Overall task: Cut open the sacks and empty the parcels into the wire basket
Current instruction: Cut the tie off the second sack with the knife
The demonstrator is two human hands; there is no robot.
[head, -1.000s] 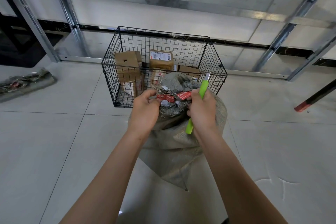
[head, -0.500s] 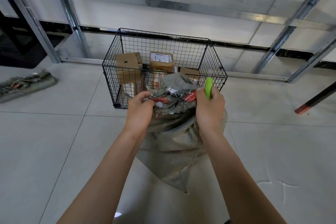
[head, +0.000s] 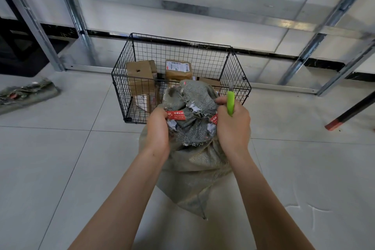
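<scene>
A grey-green woven sack (head: 194, 170) stands on the floor tiles right in front of the black wire basket (head: 121, 79). Its bunched top carries torn red seal tape. My left hand (head: 158, 128) grips the left side of that bunched top. My right hand (head: 233, 126) grips the right side while also holding a green utility knife (head: 230, 102), blade end pointing up. Brown cardboard parcels (head: 140, 79) lie inside the basket. What the sack holds is hidden.
A flattened sack (head: 26, 93) lies on the floor at the far left. Metal shelf uprights (head: 81, 26) and rails run along the wall behind the basket. A dark leg with a red foot (head: 345, 115) slants in at the right.
Both hands have spread the sack's bunched top apart and lifted it a little toward the basket. The knife has turned from slanting across the sack to pointing upward in my right hand.
</scene>
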